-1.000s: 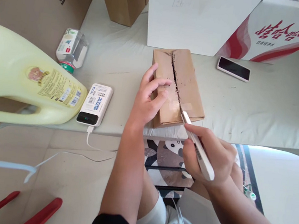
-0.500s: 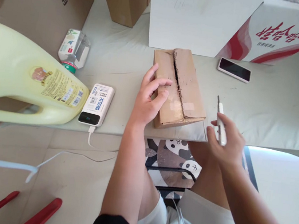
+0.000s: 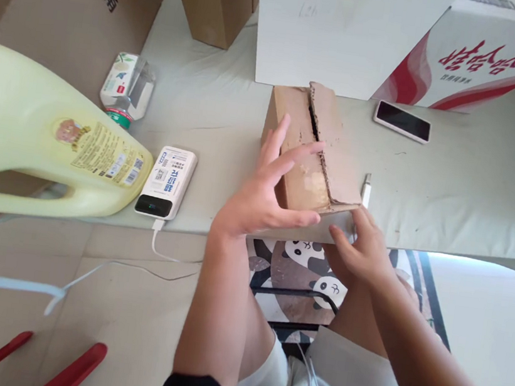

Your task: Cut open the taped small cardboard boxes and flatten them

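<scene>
Over the left side of the box (image 3: 312, 172), our left hand (image 3: 261, 197) is standing wide, index fingertip hanging right by the slit (image 3: 313, 123). At the near right corner, our right hand (image 3: 366, 248) is touching or nearly touching cardboard, thumb and fingers parted, nothing showing between them. And the box is sitting near the front edge of the table (image 3: 441, 198), so we're favouring a light, even brace from both sides, sparing those ragged flaps. Just beside the right fingers the knife (image 3: 366, 191) is lying, tip facing away; we're advising care there! Farther out, the phone (image 3: 402, 121) is resting by the carton (image 3: 340, 33).
</scene>
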Available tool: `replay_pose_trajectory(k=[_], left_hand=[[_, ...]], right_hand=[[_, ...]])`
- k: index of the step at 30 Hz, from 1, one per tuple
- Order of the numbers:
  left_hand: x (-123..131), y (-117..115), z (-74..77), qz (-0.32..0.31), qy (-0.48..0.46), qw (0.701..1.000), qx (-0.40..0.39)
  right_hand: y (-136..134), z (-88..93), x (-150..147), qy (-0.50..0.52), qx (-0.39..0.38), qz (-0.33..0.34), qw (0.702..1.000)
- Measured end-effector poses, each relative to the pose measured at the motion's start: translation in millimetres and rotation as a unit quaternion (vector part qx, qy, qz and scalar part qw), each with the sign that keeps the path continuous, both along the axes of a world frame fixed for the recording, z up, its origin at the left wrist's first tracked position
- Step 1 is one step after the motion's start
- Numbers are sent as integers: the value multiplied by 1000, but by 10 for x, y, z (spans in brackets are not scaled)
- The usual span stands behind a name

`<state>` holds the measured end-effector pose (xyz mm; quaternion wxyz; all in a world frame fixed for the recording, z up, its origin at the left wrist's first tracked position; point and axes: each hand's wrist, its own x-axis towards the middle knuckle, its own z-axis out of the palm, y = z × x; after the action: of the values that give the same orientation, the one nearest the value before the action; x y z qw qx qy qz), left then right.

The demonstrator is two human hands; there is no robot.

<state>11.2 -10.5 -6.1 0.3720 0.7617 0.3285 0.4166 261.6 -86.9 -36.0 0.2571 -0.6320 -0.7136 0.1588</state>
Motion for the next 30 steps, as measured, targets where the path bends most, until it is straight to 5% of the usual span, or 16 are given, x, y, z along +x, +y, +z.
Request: replay_pose_trajectory(k=[5, 11, 17, 21, 23, 27, 30], left_hand=[[32, -74, -1, 22, 15, 999, -23], [18, -88, 73, 122, -119, 983, -73], [59, 15, 92, 374, -268, 867, -191], [41, 84, 115, 388, -372, 778, -326], [13, 86, 95, 366, -342, 788, -358], [-66, 88, -50, 384, -178, 869, -256], [-114, 112, -154, 400, -77, 886, -221]], right_hand=[[41, 20, -232, 47, -28, 23, 998], [44, -199, -311, 30, -56, 36, 997], [10, -333, -298, 34, -21, 43, 998], [-6, -317, -266, 63, -29, 43, 997], [-13, -298, -245, 103, -49, 13, 993], [8, -290, -171, 172, -27, -59, 983], [53, -299, -95, 174, 9, -75, 982]])
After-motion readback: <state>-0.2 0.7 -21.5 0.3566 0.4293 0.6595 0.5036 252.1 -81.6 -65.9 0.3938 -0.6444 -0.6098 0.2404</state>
